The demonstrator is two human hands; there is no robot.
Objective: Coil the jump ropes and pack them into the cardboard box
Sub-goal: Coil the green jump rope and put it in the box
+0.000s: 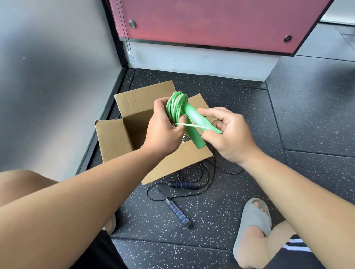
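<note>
1. The left hand (pixel 164 132) is curled round a bundle of the green jump rope (pixel 176 106), gripping the glossy plastic cord where it is gathered into a tight, rounded coil of many loops.
2. The right hand (pixel 229 136) has its fingers bent round the far end of one of the rope's two smooth, tapered green handles. The forefinger lies along the top of that handle and the thumb is tucked underneath.
3. A single thin strand of the green cord runs taut between the two hands, crossing in front of the handles.
4. The second green handle slants downwards between the hands, its blunt end pointing at the box.
5. The rope is held in the air just above the open cardboard box (pixel 112 138). The box is plain brown corrugated board with its flaps folded outwards, and it sits on the floor (pixel 294 118) in a corner.
6. Something small and shiny shows inside the box, but it is too hidden to tell what it is.
7. A black jump rope (pixel 178 214) lies loose on the floor just in front of the box. Its thin cord is in slack loops, and its two padded cylindrical handles are ringed with blue bands.
8. The floor is dark rubber tile speckled with white.
9. A grey moulded slipper (pixel 254 217) is on one foot at the lower right.
</note>
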